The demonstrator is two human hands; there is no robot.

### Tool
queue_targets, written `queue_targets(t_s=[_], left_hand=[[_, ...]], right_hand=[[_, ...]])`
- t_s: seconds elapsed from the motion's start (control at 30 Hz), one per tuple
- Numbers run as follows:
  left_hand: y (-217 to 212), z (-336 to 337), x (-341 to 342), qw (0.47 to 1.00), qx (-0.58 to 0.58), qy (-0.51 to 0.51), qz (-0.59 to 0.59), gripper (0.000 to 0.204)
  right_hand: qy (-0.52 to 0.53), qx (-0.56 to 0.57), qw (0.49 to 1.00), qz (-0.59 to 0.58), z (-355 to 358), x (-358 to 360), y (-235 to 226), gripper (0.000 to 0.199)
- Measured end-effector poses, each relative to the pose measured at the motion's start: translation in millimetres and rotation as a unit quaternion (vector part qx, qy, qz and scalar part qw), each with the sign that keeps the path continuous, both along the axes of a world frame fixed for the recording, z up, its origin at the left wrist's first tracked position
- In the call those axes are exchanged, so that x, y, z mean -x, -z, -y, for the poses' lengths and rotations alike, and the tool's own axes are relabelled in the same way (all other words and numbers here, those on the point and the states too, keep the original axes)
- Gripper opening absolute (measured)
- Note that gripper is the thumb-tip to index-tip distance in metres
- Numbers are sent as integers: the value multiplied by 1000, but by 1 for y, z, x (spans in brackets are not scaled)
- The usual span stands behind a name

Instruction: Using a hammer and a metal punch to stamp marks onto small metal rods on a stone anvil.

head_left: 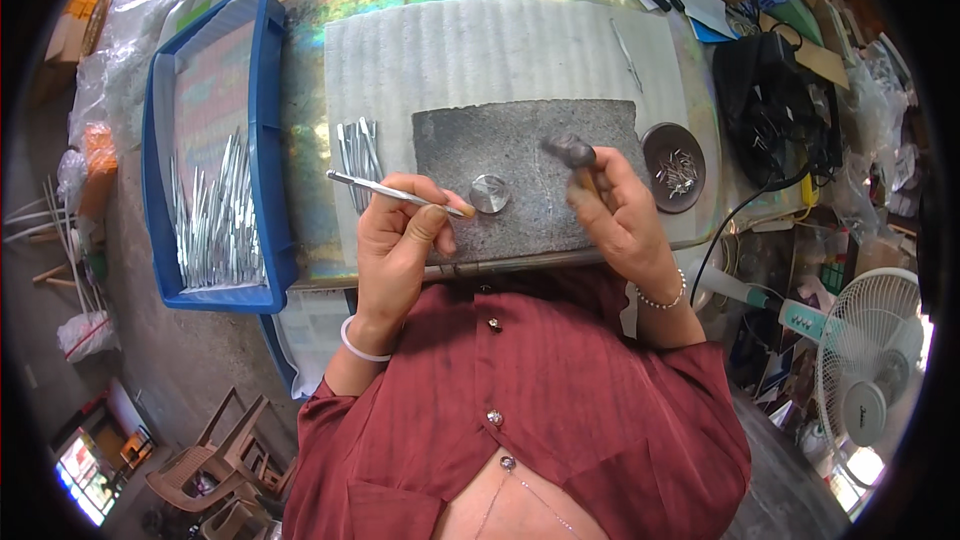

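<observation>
A slim silvery metal rod (375, 186) is pinched in my left hand (398, 240), tilted with its upper end to the left. Its lower end is by my fingertips, beside a small round shiny metal block (490, 194). That block sits on a dark grey stone slab (455, 140). My right hand (628, 220) is closed round the handle of a small hammer (568, 150), whose dark head is over the right part of the slab. Left of the slab lies a bunch of similar rods (358, 148). To its right, a dark round bowl (670, 138) holds small metal pins (678, 175).
At the left, a blue plastic tray (283, 155) holds many metal rods (222, 225). White foam sheeting (480, 45) covers the table under the slab, with one thin rod (626, 52) on it. A black bag (765, 105) and cable are at the right, near a standing fan (870, 360).
</observation>
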State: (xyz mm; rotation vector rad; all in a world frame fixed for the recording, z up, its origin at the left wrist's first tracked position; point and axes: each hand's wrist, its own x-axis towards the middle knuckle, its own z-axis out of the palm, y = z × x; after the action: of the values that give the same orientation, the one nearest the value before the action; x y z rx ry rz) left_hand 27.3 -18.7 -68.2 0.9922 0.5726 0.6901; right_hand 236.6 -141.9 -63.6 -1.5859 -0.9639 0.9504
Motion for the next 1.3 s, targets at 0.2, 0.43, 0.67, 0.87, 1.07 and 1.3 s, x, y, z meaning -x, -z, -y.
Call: queue_targets(t_s=[0.2,0.43,0.67,0.87,1.07,1.3], left_hand=[[1,-4,3,997,-56,-5,-51,7],[3,-2,15,997,-45,-19,-54,7],[2,-1,13,997,-43,0,-62,5],[4,-4,8,997,-39,21,-65,6],[7,-1,1,997,-30,25,-62,7],[9,-3,-3,994,-64,20,-81,8]], right_hand=[[-98,-13,987,130,-21,20,-1,40],[-172,26,938,299,-52,28,-11,44],[-244,-42,935,253,-58,9,-10,54],[-146,-1,954,263,-49,8,-13,65],[-198,32,937,285,-54,21,-5,50],[-173,-53,962,206,-46,0,-1,48]])
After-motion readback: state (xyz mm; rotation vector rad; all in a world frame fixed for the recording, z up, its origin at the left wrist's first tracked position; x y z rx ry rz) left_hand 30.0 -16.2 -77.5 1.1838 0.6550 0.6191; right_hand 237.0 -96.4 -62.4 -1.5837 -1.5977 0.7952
